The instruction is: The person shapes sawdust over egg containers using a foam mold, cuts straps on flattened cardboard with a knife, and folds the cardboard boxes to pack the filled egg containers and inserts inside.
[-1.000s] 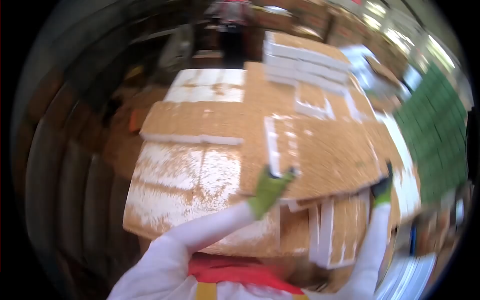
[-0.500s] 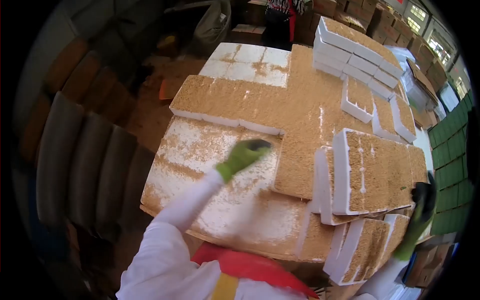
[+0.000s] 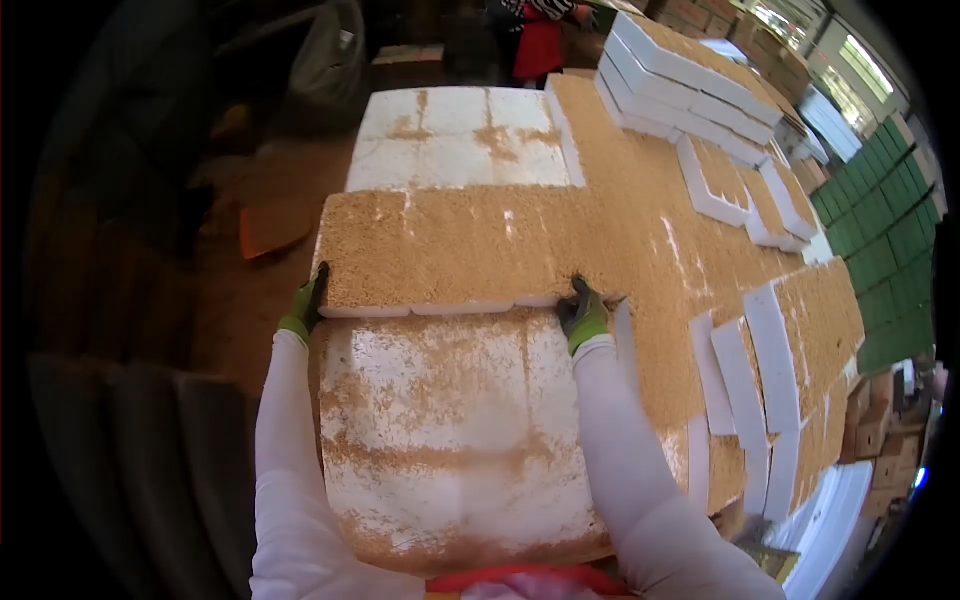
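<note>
A row of white blocks with a brown, crumb-like top layer (image 3: 440,250) lies across the middle of the table. My left hand (image 3: 304,306), in a green and dark glove, grips the row's left end, its thumb along the front corner. At the front edge near the right end, my right hand (image 3: 584,314) is closed against the row in a matching glove. Its fingertips are partly hidden. Between my arms, nearer to me, is a flat white surface (image 3: 450,400) smeared with brown crumbs.
Coated blocks (image 3: 815,340) lean in a pile at right, beside my right forearm. Further back stands a stack of long white blocks (image 3: 680,85). Green stacked crates (image 3: 870,240) line the right side. Another person (image 3: 535,45) stands beyond the far edge.
My left hand has moved from above the white surface to the row's left end. My right hand has left the leaning pile and come to the row. The view has turned.
</note>
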The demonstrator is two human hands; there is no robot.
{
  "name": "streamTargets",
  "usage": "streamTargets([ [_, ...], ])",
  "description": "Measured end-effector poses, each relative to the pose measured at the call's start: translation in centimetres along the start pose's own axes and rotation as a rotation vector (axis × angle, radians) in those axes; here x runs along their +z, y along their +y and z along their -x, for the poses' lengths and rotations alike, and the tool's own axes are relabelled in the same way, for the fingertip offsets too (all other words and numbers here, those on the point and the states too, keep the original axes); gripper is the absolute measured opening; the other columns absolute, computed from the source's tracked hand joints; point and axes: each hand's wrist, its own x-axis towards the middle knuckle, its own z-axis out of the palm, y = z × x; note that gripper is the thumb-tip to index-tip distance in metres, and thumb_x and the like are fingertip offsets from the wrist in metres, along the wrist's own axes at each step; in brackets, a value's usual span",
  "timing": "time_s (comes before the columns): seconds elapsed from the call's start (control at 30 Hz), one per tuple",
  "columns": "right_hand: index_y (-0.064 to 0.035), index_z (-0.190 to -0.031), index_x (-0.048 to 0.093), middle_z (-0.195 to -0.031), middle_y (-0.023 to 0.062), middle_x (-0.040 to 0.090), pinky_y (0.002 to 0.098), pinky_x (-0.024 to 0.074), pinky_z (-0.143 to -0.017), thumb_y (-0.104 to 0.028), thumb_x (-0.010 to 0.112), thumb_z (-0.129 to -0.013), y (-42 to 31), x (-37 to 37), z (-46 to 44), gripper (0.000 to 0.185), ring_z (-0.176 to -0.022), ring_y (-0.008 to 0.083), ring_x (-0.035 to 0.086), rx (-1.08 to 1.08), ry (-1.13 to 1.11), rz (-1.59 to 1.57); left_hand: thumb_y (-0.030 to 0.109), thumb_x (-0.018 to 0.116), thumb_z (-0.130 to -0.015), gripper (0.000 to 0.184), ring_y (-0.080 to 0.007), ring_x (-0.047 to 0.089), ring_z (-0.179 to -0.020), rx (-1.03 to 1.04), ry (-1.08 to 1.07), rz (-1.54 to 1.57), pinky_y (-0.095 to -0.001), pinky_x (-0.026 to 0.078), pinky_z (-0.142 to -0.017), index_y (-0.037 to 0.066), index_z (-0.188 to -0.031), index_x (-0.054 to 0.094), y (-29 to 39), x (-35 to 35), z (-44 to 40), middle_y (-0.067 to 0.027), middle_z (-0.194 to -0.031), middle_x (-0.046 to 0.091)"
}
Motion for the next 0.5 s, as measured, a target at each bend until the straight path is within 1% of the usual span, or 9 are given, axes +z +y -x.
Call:
streamTargets([
  [0.03, -0.0123, -0.084, 0.06, -0.067, 0.0058, 0.049, 0.0319, 0.0487, -0.055, -0.009, 0.073, -0.079, -0.4, -0.1, 0.1, 0.014, -0.062, 0.0206, 0.051, 0.021, -0.033, 0.005, 0.054, 0.061, -0.087, 0.064, -0.0185, 0.06, -0.105, -0.004, -0.071, 0.12, -0.0368, 0.051, -0.079, 0.011, -0.133, 0.056, 0.6, 0.6, 0.5, 0.0001, -0.127, 0.06],
  [0.07, -0.0124, -0.084, 0.061, -0.062, 0.0034, 0.047, 0.0292, 0.0458, -0.048, -0.007, 0.07, -0.081, -0.5, 0.4, 0.1, 0.011, -0.053, 0.0177, 0.048, 0.061, 0.083, -0.021, 0.053, 0.061, -0.087, 0.061, -0.0184, 0.06, -0.103, -0.086, 0.009, -0.038, -0.0379, 0.052, -0.075, 0.012, -0.131, 0.058, 1.6, 0.6, 1.2, 0.0009, -0.123, 0.062],
  [0.17, -0.0135, -0.082, 0.061, -0.058, 0.0009, 0.044, 0.0257, 0.0409, -0.042, -0.01, 0.071, -0.082, -0.4, 1.6, 0.8, 0.01, -0.048, 0.0146, 0.044, 0.079, 0.094, -0.099, 0.054, 0.061, -0.087, 0.06, -0.0187, 0.061, -0.1, -0.056, 0.071, -0.146, -0.0389, 0.053, -0.07, 0.012, -0.13, 0.06, 1.2, -0.6, -1.0, -0.001, -0.121, 0.063],
  [0.2, -0.0163, -0.07, 0.049, -0.054, -0.0004, 0.041, 0.0273, 0.0358, -0.039, -0.016, 0.077, -0.078, -0.4, 2.5, 1.9, 0.029, -0.048, 0.0151, 0.043, 0.044, 0.111, -0.062, 0.054, 0.062, -0.087, 0.06, -0.0184, 0.062, -0.098, -0.034, 0.046, -0.101, -0.0384, 0.053, -0.069, 0.011, -0.129, 0.06, 2.2, -0.6, -0.9, -0.0019, -0.119, 0.063],
  [0.3, -0.0179, -0.071, 0.049, -0.054, -0.0011, 0.041, 0.0249, 0.0356, -0.041, -0.025, 0.079, -0.077, -0.8, 3.7, 4.2, 0.031, -0.049, 0.014, 0.044, -0.007, 0.048, 0.029, 0.055, 0.065, -0.084, 0.062, -0.0176, 0.063, -0.092, 0.005, -0.035, 0.028, -0.0371, 0.053, -0.066, 0.009, -0.126, 0.062, 6.7, -0.4, 2.7, -0.0046, -0.113, 0.066],
  [0.33, -0.0198, -0.07, 0.048, -0.056, -0.0015, 0.041, 0.03, 0.0384, -0.046, -0.033, 0.078, -0.078, -0.8, 4.0, 4.0, 0.034, -0.054, 0.0142, 0.046, -0.009, 0.088, 0.059, 0.052, 0.063, -0.087, 0.061, -0.0179, 0.064, -0.091, -0.043, -0.123, 0.167, -0.0369, 0.053, -0.066, 0.008, -0.129, 0.058, 6.4, -0.8, 1.6, -0.0053, -0.113, 0.065],
  [0.37, -0.0191, -0.077, 0.051, -0.062, 0.0002, 0.046, 0.0341, 0.0418, -0.051, -0.035, 0.077, -0.078, -0.5, 4.1, 4.0, 0.031, -0.059, 0.0163, 0.05, 0.044, 0.16, 0.127, 0.049, 0.061, -0.089, 0.06, -0.0195, 0.064, -0.091, -0.058, -0.285, 0.339, -0.0369, 0.053, -0.068, 0.008, -0.133, 0.052, 5.0, -1.4, -0.7, -0.0068, -0.116, 0.064],
  [0.43, -0.0176, -0.09, 0.058, -0.073, 0.0034, 0.057, 0.0422, 0.0485, -0.059, -0.039, 0.077, -0.078, 0.0, 4.9, 3.7, 0.031, -0.068, 0.0205, 0.057, 0.134, 0.294, 0.242, 0.045, 0.06, -0.091, 0.059, -0.0205, 0.064, -0.096, -0.059, -0.38, 0.342, -0.037, 0.054, -0.073, 0.009, -0.137, 0.048, 7.6, -0.4, 2.4, -0.0081, -0.124, 0.061],
  [0.5, -0.0154, -0.112, 0.054, -0.097, 0.0086, 0.06, 0.0506, 0.0497, -0.072, -0.04, 0.077, -0.078, 1.0, 5.5, 3.1, 0.048, -0.085, 0.026, 0.06, 0.045, 0.018, 0.018, 0.042, 0.06, -0.092, 0.057, -0.0209, 0.063, -0.101, -0.049, -0.433, 0.419, -0.0375, 0.055, -0.078, 0.01, -0.137, 0.048, 6.7, 0.4, 2.0, -0.0077, -0.127, 0.059],
])
